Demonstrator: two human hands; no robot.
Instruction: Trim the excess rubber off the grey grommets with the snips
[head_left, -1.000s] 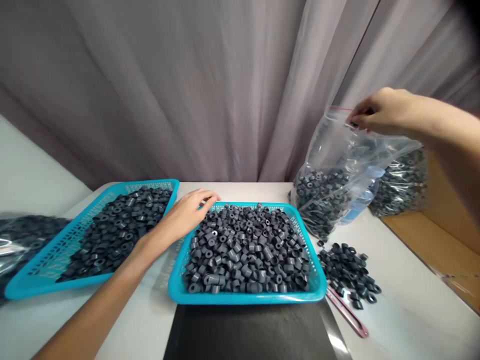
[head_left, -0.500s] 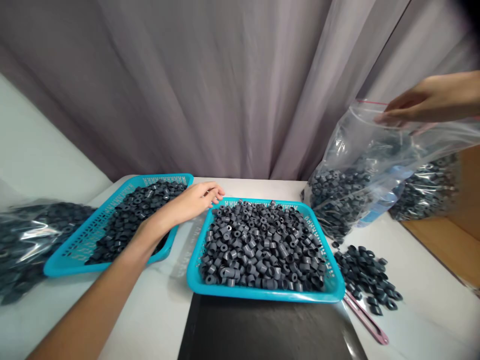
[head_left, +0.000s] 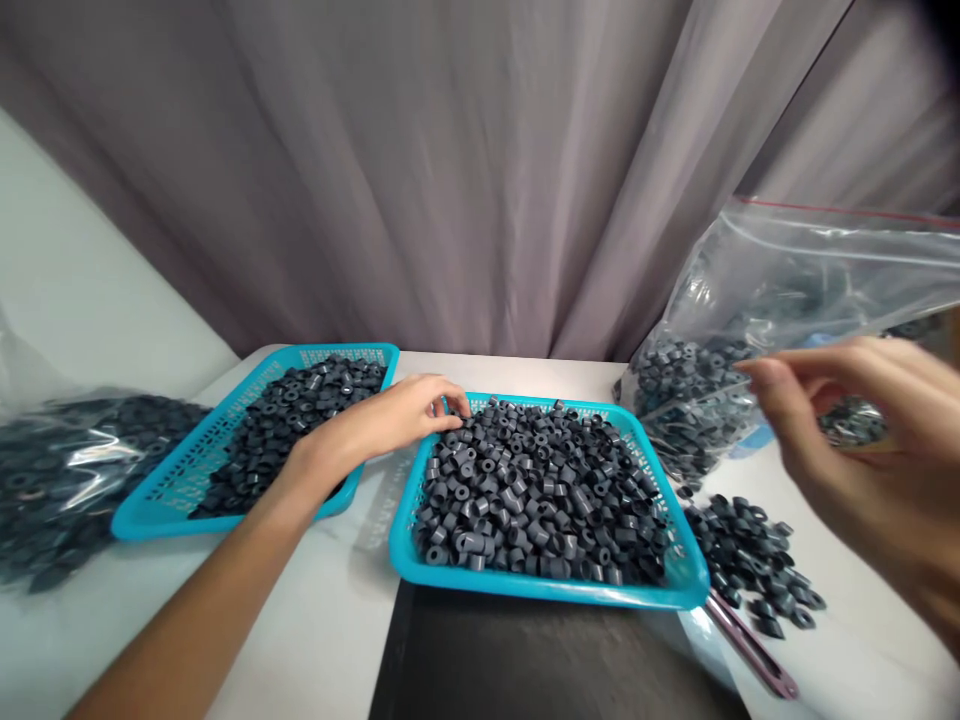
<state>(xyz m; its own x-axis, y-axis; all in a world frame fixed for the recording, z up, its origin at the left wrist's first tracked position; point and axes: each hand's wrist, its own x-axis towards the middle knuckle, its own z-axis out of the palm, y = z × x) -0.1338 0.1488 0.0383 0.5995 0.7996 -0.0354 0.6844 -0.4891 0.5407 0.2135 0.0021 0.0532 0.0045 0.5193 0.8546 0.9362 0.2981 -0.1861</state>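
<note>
My left hand [head_left: 409, 412] is at the back left corner of the middle blue basket [head_left: 555, 592]. Its fingers curve down over the rim, thumb apart from them, touching or just above the small grey plastic tubes [head_left: 540, 490] heaped inside. My right hand [head_left: 862, 440] hangs in the air at the right, in front of a clear zip bag [head_left: 825, 260] partly filled with similar tubes. Thumb and index finger meet at their tips; whether something small sits between them I cannot make out.
Left stands a second blue basket [head_left: 187, 460] of dark tubes, beside a filled clear bag [head_left: 90, 470]. Loose tubes [head_left: 757, 560] and a pink-handled tool [head_left: 754, 645] lie right of the middle basket. A black flat board [head_left: 555, 660] lies in front. A grey curtain [head_left: 450, 180] hangs behind.
My right hand has left the zip bag's top and come down and nearer, thumb and index now together. My left hand has moved slightly right, onto the middle basket's corner.
</note>
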